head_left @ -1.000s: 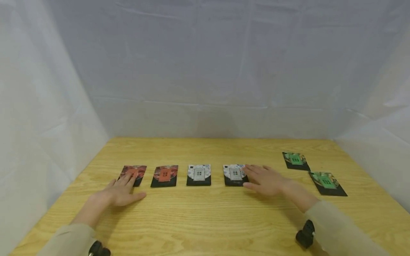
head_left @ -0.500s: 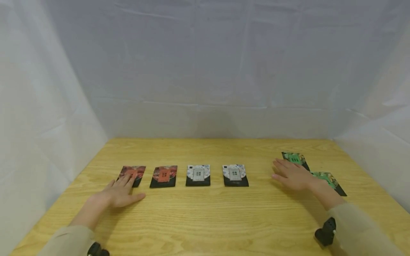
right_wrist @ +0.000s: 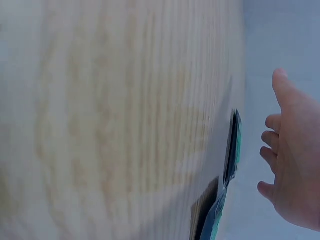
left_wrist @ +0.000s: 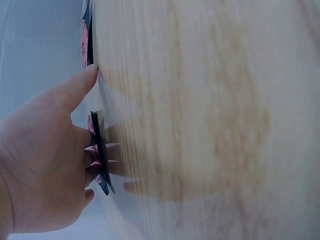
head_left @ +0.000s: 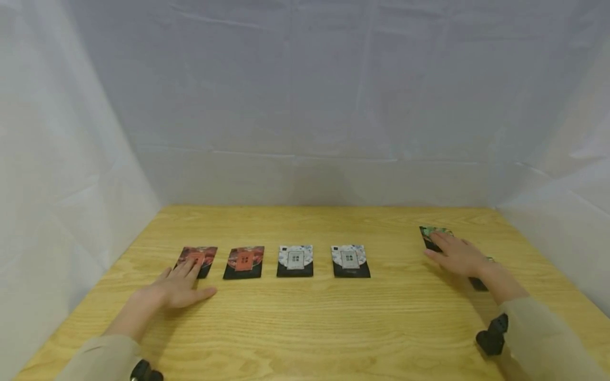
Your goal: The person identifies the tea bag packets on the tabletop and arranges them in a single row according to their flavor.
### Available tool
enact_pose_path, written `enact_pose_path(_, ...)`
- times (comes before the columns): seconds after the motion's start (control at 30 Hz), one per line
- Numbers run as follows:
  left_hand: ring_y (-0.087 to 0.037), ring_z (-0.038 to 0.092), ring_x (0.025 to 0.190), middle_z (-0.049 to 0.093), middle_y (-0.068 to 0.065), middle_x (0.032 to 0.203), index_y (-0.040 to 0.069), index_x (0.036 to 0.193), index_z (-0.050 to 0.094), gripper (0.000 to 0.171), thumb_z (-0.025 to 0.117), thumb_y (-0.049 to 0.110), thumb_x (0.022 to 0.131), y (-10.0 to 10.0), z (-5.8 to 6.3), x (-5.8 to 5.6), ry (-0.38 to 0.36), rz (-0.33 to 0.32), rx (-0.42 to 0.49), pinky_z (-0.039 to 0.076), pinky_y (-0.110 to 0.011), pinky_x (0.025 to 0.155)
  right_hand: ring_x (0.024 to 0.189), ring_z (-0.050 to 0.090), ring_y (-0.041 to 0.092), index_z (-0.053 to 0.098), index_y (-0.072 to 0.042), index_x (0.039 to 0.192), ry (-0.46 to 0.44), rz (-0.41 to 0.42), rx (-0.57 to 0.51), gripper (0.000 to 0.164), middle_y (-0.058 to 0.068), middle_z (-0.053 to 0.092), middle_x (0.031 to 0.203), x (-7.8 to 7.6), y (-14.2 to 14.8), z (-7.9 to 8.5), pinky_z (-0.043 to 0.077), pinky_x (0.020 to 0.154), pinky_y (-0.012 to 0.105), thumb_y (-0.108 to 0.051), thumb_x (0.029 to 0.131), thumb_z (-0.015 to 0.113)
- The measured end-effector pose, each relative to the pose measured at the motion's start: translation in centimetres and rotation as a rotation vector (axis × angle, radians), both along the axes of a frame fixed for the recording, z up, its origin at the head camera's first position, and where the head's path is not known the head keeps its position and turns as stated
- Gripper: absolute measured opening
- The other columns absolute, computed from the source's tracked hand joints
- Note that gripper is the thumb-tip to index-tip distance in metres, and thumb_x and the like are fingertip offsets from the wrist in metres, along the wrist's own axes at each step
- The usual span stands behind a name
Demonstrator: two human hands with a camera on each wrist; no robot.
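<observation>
My left hand (head_left: 176, 288) lies with fingers spread on the leftmost red-and-black flat packet (head_left: 205, 254), its thumb out to the right. In the left wrist view the fingertips press on that packet's face. A second red packet (head_left: 244, 262) lies just right of it. My right hand (head_left: 459, 256) is held over the two green-and-black packets at the right, holding nothing. The far green packet (head_left: 429, 242) shows past its fingertips; the near green packet (head_left: 478, 284) is mostly hidden under the hand and wrist. In the right wrist view the fingers (right_wrist: 270, 137) are raised off the packets.
Two white-and-black packets (head_left: 295, 259) lie side by side in the middle of the wooden table (head_left: 305, 323), in line with the red ones. White sheeting (head_left: 305, 106) closes off the back and both sides. A small black device sits at each wrist.
My right hand has left the right-hand white packet and moved right until it is over the green packets. My left hand stays on the leftmost red packet.
</observation>
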State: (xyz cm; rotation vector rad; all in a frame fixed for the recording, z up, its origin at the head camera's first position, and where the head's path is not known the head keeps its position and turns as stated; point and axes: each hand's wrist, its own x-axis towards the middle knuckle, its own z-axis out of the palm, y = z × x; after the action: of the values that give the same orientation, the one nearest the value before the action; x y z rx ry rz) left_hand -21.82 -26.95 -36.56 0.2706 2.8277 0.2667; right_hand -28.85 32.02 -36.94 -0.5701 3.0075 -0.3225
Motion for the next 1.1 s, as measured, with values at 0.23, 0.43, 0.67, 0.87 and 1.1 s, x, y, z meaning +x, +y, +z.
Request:
enact_pose_path(0.23,-0.054,0.01,0.13,0.007,-0.039,0.144,-0.014,0.142,0.013,0.096,0.042,0.061,0.09,0.0,0.0,0.0,0.0,0.003,0.0,0.006,-0.066,0.103,0.129,0.015,0.053,0.021,0.012,0.142,-0.051,-0.032,-0.035,0.075,0.037,0.015,0.144,-0.7,1.0,0.4,0.013,0.098,0.07,-0.046,0.098,0.038)
enact_pose_path(0.43,-0.055,0.01,0.13,0.008,-0.04,0.143,-0.014,0.142,0.013,0.096,0.044,0.06,0.089,0.0,0.1,0.1,0.013,0.005,0.008,0.006,-0.066,0.102,0.129,0.014,0.054,0.021,0.013,0.141,-0.075,-0.034,-0.01,0.078,0.037,0.013,0.144,-1.1,1.7,0.0,0.012,0.097,0.07,-0.049,0.098,0.037)
enact_pose_path(0.67,-0.054,0.01,0.131,0.009,-0.04,0.143,-0.014,0.142,0.014,0.096,0.043,0.061,0.09,0.2,0.2,0.1,0.0,0.005,-0.007,0.007,-0.066,0.103,0.129,0.013,0.055,0.021,0.015,0.14,-0.128,-0.065,0.023,0.082,0.04,0.01,0.142,-1.0,2.1,-0.5,0.012,0.097,0.071,-0.053,0.096,0.037)
enact_pose_path(0.87,-0.054,0.01,0.131,0.008,-0.039,0.144,-0.014,0.142,0.012,0.096,0.043,0.061,0.09,0.1,0.1,0.1,-0.004,0.003,-0.004,0.006,-0.066,0.103,0.129,0.009,0.056,0.02,0.016,0.14,-0.178,-0.08,-0.009,0.084,0.039,0.007,0.143,-0.8,2.1,-0.5,0.008,0.097,0.071,-0.053,0.096,0.036)
enact_pose_path(1.1,-0.055,0.01,0.13,0.008,-0.039,0.143,-0.014,0.142,0.013,0.096,0.043,0.06,0.09,0.0,-0.1,0.0,0.004,-0.003,-0.004,0.006,-0.066,0.103,0.129,0.008,0.056,0.018,0.015,0.141,-0.22,-0.081,-0.025,0.085,0.038,0.006,0.144,-0.8,2.0,-0.4,0.01,0.098,0.07,-0.054,0.095,0.037)
